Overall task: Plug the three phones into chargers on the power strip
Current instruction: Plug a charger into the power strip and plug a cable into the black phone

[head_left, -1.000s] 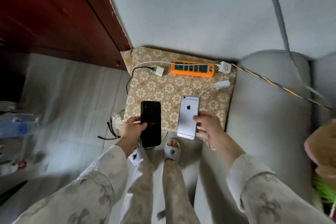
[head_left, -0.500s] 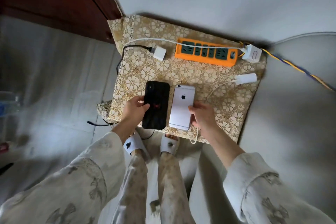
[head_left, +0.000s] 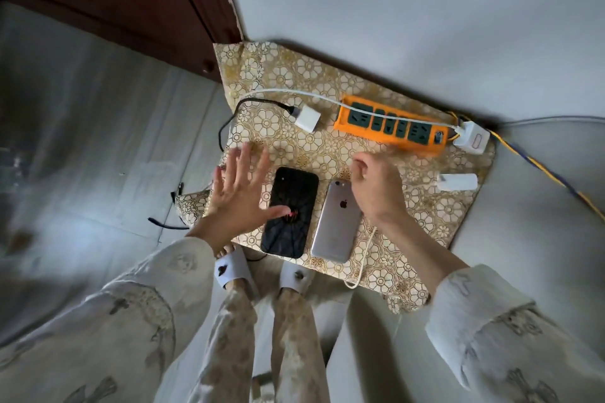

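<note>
The left hand (head_left: 237,198) is held flat with its fingers (head_left: 244,157) spread, empty, its thumb lying over the black phone (head_left: 291,217). The right hand (head_left: 376,188) is loosely curled, nothing visibly gripped, above the top of the silver phone (head_left: 337,226). Both phones lie side by side (nearly touching) near the front edge of the patterned surface (head_left: 327,154). Bare cloth is left between the hands and the orange power strip (head_left: 391,126) by the wall. Two white chargers (head_left: 307,118) (head_left: 458,181) lie loose; a third (head_left: 471,137) sits at the strip's end.

Home: slippers (head_left: 296,276), floral table cover (head_left: 314,154).
</note>
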Demonstrator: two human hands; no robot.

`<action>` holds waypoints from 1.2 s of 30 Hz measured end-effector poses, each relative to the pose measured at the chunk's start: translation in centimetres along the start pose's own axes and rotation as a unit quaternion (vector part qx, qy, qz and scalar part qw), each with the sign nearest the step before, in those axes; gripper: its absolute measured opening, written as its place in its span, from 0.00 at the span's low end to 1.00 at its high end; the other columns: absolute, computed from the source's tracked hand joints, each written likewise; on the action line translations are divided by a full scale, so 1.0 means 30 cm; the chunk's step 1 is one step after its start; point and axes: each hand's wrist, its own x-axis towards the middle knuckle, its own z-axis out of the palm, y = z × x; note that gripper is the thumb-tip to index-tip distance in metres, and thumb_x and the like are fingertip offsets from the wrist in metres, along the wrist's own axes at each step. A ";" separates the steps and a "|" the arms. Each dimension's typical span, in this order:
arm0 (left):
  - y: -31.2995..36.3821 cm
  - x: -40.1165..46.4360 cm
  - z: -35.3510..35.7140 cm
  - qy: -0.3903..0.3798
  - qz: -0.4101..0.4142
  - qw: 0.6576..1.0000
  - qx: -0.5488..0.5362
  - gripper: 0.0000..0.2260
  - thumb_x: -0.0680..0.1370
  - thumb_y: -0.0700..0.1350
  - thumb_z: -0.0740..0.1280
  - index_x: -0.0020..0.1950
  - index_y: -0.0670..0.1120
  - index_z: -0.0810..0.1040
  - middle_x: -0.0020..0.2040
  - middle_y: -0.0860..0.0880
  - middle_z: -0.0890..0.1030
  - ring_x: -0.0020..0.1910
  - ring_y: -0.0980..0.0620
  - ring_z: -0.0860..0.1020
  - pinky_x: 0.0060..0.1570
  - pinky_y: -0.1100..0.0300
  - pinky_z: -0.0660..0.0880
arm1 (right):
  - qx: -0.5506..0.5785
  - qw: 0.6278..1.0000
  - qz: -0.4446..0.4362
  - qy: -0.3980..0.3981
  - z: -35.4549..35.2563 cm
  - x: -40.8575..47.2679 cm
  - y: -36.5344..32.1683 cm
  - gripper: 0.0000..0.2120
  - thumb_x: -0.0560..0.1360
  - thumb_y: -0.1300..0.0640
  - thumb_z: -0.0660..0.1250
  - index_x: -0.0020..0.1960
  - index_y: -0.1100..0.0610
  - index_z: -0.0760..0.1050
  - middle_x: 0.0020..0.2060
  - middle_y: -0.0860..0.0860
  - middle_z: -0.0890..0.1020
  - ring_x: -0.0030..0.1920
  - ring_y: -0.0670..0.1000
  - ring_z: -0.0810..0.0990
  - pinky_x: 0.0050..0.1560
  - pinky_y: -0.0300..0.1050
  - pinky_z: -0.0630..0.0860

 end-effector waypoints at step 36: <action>0.066 0.014 0.014 -0.075 -0.065 0.989 0.111 0.60 0.62 0.70 0.64 0.65 0.45 0.20 0.66 0.37 0.22 0.67 0.35 0.27 0.69 0.38 0.39 | 0.022 0.997 -0.014 -0.078 -0.232 0.311 -0.001 0.23 0.69 0.55 0.71 0.62 0.55 0.73 0.60 0.52 0.79 0.56 0.45 0.76 0.52 0.31 0.70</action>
